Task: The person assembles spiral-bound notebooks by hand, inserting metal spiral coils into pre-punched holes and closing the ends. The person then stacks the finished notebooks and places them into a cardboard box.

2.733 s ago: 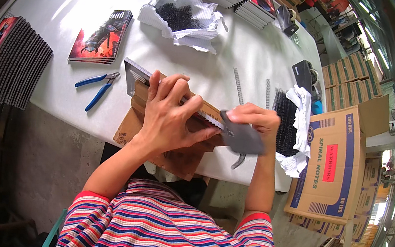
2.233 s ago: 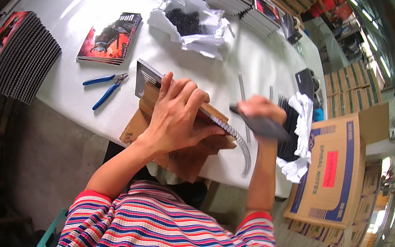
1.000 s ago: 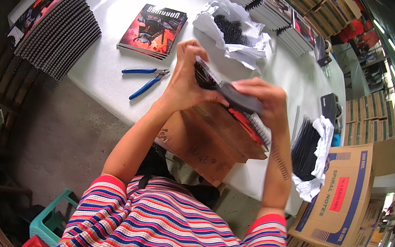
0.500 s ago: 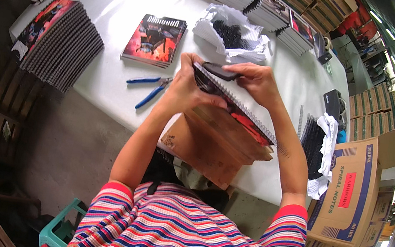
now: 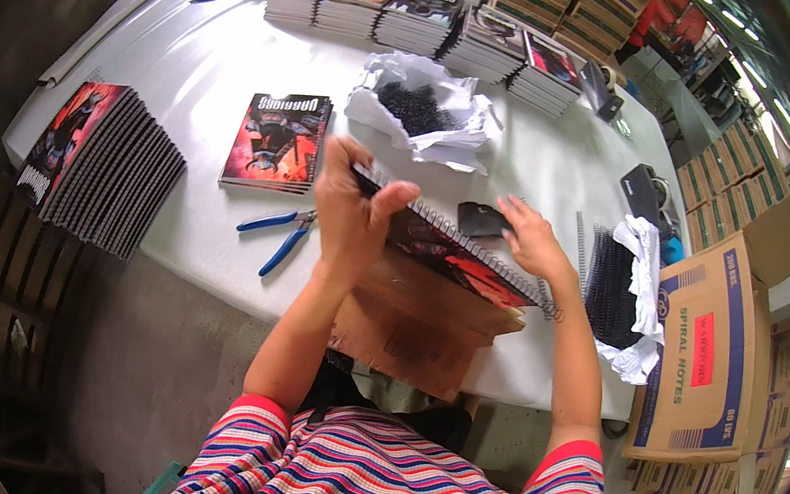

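A spiral notebook [image 5: 473,263] with a black and red cover is held tilted over the front part of the white table [image 5: 186,228], its bound edge turned upward. Its left end is gripped by the left hand [image 5: 352,206], whose fingers are curled around the corner and whose thumb is raised near the spine. A wire coil [image 5: 476,245] is threaded along the bound edge and its tail is left sticking out at the right end, near the right wrist. The right hand [image 5: 530,238] is held with fingers extended and loosely spread beside a flat black piece [image 5: 482,221]; whether the piece is touched cannot be told. Below the notebook, a brown board [image 5: 409,330] is placed at the table's front edge. To the left, blue-handled pliers [image 5: 299,220] are laid with handles apart, near a small pile of books [image 5: 279,140]. Farther left, a tall stack of notebooks [image 5: 113,172] is seen. Beyond, black coils [image 5: 414,108] are nested in crumpled white paper [image 5: 465,146]. To the right, more coils [image 5: 611,288] are heaped near a large carton [image 5: 703,351].
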### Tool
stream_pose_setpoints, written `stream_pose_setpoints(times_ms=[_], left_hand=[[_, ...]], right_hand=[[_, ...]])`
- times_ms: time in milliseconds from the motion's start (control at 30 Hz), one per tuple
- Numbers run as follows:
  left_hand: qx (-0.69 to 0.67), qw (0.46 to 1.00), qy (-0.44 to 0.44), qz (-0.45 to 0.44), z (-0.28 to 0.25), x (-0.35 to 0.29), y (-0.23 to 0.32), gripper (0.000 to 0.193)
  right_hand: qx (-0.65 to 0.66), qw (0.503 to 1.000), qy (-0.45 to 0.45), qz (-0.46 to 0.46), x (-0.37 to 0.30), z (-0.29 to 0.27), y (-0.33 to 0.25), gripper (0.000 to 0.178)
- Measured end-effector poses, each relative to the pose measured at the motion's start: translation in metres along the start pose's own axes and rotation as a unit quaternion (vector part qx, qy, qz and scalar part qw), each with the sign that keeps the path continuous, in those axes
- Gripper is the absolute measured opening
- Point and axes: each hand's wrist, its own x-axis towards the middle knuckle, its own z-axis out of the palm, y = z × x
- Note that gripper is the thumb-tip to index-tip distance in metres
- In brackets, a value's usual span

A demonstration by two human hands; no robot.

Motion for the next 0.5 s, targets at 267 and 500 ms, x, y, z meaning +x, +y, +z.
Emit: stream_pose_setpoints(times_ms=[267,500], left_hand=[[-0.556,0.813,-0.025,0.173,0.004,0.081,0.086,0.055],[-0.478,0.826,0.028,-0.297,-0.038,0.030,0.038,0.017]], right_hand=[[0.844,0.490,-0.210,-0.058,0.013,-0.081,-0.109,0.041],[0.558,0.816,0.147,-0.038,-0.020,-0.097,-0.127,0.030]])
